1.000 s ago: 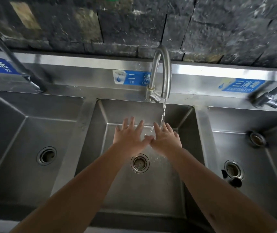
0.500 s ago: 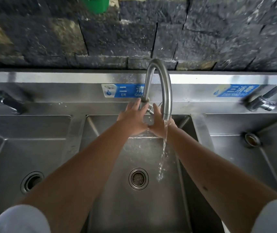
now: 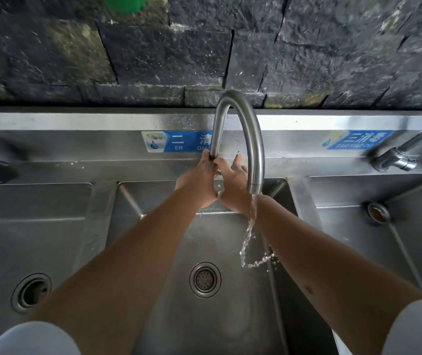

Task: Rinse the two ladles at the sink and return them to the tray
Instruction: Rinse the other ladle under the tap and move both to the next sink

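I am seeing both hands at the tap [image 3: 240,139] base over the middle sink [image 3: 153,252]. Left hand [image 3: 196,181] is curling its fingers around the stem; right hand [image 3: 234,181] is lying loosely spread. Water [image 3: 249,231] is running; ladles are showing nowhere.

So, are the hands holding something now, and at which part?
No ladle is held. Both hands, the left hand and the right hand, are at the base of the curved steel tap; whether they grip it cannot be told.

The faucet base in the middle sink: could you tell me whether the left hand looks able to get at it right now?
Probably yes: the left hand already lies against the faucet stem beside the right hand, nothing between.
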